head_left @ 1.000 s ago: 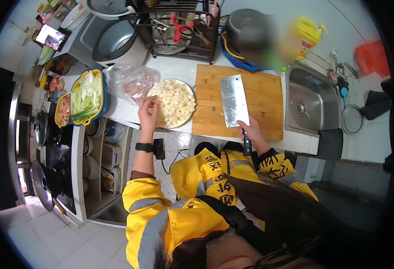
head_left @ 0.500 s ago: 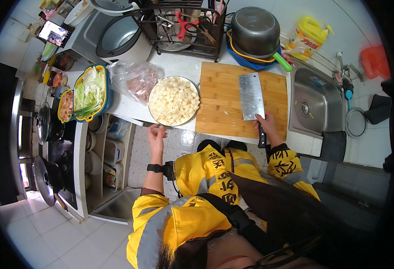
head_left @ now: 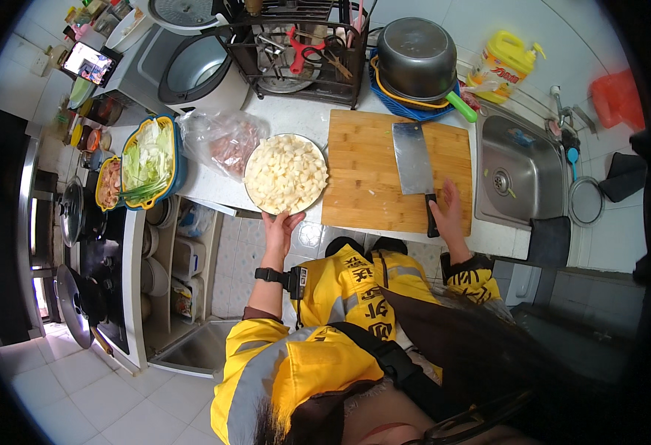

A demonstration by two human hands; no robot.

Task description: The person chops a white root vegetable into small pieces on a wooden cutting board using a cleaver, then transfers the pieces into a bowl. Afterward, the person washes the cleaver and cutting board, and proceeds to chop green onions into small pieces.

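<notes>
A round plate heaped with pale diced cubes, perhaps potato, stands at the counter's front edge. My left hand grips its near rim; some fingertips are hidden at the edge. To the right lies a wooden cutting board. On it rests a cleaver with a wide blade and black handle, the handle toward me. Beside that handle is my right hand, its fingers stretched out and apart, with the thumb close to the handle.
Behind the plate is a clear plastic bag of meat. Left of it sits a yellow-rimmed basket of greens. At the back stand a dark rack and an upturned pot. A steel sink is on the right.
My left hand has moved up to the plate's near rim. My right hand has let go of the cleaver, which lies on the board, and its fingers have opened.
</notes>
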